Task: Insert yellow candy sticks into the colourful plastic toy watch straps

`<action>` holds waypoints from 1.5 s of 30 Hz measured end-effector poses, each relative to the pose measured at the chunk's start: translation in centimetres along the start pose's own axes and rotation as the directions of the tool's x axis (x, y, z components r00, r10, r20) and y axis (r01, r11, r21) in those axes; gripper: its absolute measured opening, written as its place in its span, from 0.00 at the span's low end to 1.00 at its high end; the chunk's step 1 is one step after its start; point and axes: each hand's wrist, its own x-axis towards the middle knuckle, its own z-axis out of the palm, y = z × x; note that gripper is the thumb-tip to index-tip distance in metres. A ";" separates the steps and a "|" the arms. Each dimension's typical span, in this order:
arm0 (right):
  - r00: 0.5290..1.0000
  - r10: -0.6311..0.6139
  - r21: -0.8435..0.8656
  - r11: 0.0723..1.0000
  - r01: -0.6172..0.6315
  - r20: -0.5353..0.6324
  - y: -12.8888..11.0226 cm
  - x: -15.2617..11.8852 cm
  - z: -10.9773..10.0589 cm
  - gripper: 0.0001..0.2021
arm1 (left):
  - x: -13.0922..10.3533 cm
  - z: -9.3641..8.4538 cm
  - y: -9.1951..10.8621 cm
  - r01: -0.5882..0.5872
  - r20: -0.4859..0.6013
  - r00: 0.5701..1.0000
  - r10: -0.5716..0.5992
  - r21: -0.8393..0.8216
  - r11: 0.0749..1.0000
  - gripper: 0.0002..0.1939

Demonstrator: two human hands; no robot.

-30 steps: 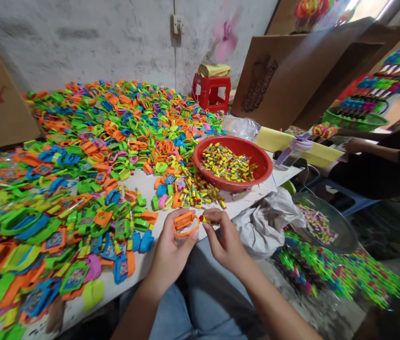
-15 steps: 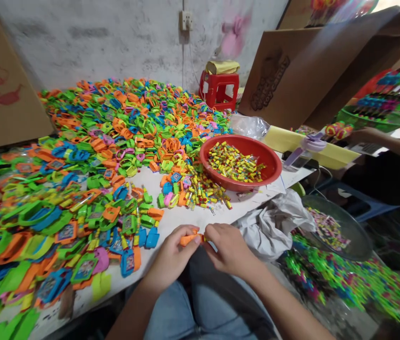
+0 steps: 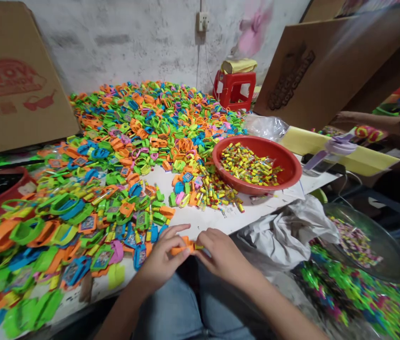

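Note:
Over my lap, at the table's front edge, my left hand (image 3: 162, 257) grips an orange toy watch (image 3: 182, 246) between thumb and fingers. My right hand (image 3: 219, 252) meets it from the right, its fingers pinching a small yellow candy tube (image 3: 198, 246) against the watch. How far the tube sits in the watch is hidden by my fingers. A big pile of colourful toy watches (image 3: 139, 118) spreads over the table on the left and at the back. Past my hands stands a red bowl (image 3: 294, 172) of yellow candy tubes, with more tubes loose beside it.
Cardboard boxes (image 3: 23, 85) stand left and right. A red stool (image 3: 235, 89) and pink fan (image 3: 254, 28) are at the wall. Crumpled plastic (image 3: 278, 231) hangs at the right edge, near a clear basin (image 3: 394, 255) of candies. Another person's arm (image 3: 370, 121) reaches in at the right.
The view has swung left, so the table and bowl appear farther right. My left fingers have spread a little around the orange watch, and both hands still hold the pieces together.

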 end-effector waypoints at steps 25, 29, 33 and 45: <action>1.000 -0.012 -0.313 0.950 0.017 0.017 6.9 11.5 4.1 0.12 | 6.5 -2.3 -2.8 0.095 -0.121 0.992 0.017 0.846 0.525 0.14; 0.999 -0.025 -0.307 0.952 0.017 -0.023 7.3 9.5 3.6 0.14 | 6.2 -2.6 -2.7 0.123 -0.152 0.988 0.014 0.849 0.514 0.14; 0.997 -0.016 -0.289 0.957 -0.009 -0.082 7.6 7.4 3.8 0.18 | 6.3 -2.3 -1.9 0.156 -0.169 0.985 -0.017 0.857 0.491 0.17; 0.901 0.329 -0.229 0.889 -0.397 -0.282 9.2 1.3 1.9 0.15 | 10.4 1.3 -1.7 0.103 -0.070 0.995 -0.076 0.740 0.664 0.23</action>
